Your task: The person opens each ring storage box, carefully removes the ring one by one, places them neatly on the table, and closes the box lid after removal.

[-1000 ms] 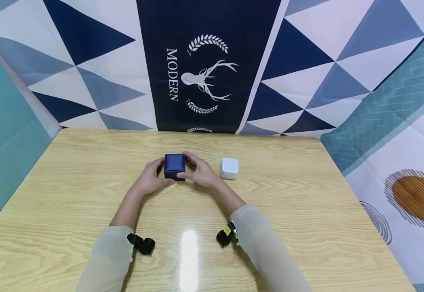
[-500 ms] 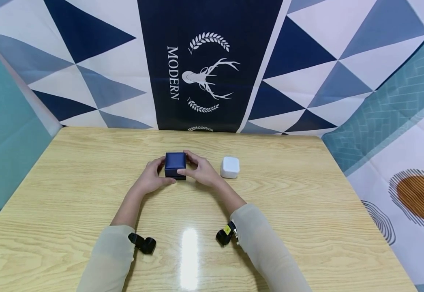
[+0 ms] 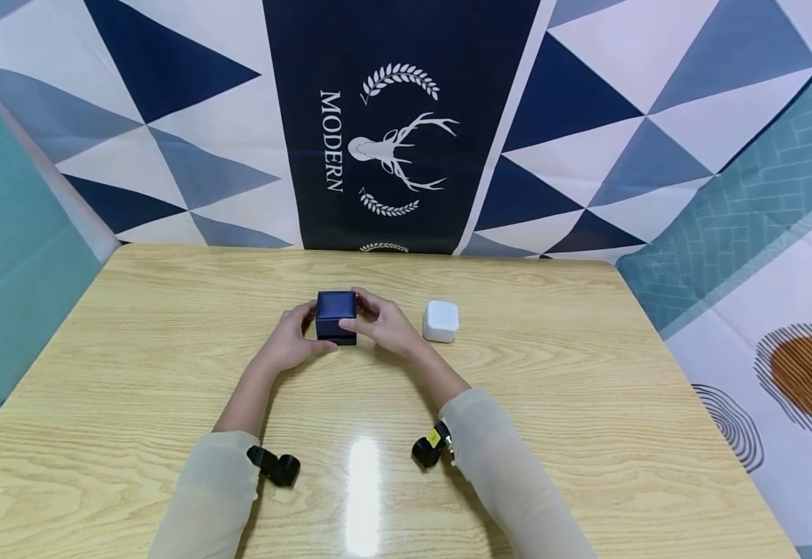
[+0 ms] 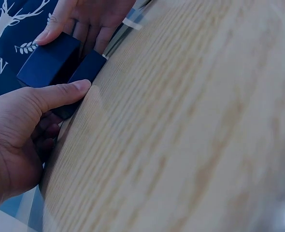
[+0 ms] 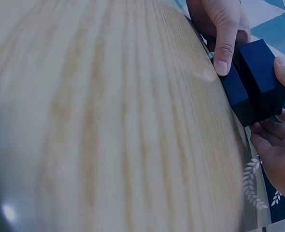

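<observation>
Left hand [image 3: 290, 341] grasps the box base [image 5: 236, 96] just right of its palm, thumb in front. Between hands, blue lid [image 3: 334, 305] sits above, dark gap showing. Right hand [image 3: 386, 330] pinches that lid, thumb on its front. Good practice, I'd judge: left steadies the base while right eases the lid evenly, without twisting; tilting may bind it. Right of that hand, apart: white block [image 3: 441, 321].

One navy box [image 3: 336, 304], one white block [image 3: 441, 320]; two cameras [image 3: 283, 470] [image 3: 425, 453], one table [image 3: 588, 404]

A glare-streaked wood-grain table [image 3: 588, 404] before a triangle-patterned backdrop [image 3: 574, 116], probably cloth.
</observation>
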Tool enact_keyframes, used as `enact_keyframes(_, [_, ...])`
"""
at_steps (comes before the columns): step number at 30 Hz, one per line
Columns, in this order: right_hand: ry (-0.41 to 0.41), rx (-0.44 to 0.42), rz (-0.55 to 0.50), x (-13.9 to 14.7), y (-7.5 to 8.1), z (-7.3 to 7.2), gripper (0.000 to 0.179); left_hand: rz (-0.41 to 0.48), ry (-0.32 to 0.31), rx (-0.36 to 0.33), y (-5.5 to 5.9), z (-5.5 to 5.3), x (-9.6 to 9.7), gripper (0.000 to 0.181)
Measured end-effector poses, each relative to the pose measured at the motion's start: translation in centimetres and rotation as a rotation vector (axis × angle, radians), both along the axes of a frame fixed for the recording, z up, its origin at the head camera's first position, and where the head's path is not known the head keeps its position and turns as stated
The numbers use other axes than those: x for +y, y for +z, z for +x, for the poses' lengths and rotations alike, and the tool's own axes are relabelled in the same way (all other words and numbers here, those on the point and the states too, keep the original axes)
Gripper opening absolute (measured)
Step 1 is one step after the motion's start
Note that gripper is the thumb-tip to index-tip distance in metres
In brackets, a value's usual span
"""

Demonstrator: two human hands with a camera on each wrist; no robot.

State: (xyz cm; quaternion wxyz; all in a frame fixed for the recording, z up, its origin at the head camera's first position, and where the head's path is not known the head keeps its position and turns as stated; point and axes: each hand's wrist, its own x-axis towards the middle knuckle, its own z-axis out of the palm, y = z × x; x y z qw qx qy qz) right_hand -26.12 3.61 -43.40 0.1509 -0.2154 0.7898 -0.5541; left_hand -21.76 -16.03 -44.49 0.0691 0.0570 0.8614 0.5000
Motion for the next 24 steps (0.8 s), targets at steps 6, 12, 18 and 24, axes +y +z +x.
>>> enact_keyframes(6, [-0.003, -0.007, -0.002, -0.1, 0.0, -0.1, 0.068, 0.006, 0.003, -0.004, -0.1, 0.0, -0.1, 0.088])
enact_keyframes(12, [-0.018, -0.049, -0.003, 0.0, 0.0, -0.3, 0.068, -0.006, 0.005, -0.024, -0.1, -0.1, -0.1, 0.089])
enact_keyframes(18, [0.008, -0.1, -0.02, 0.1, 1.6, 0.3, 0.067, 0.003, -0.003, -0.014, -0.1, 0.0, 0.0, 0.089])
enact_keyframes(24, [0.004, -0.113, -0.032, 0.1, 2.5, 0.8, 0.066, 0.01, -0.005, -0.013, 0.0, 0.0, -0.1, 0.088])
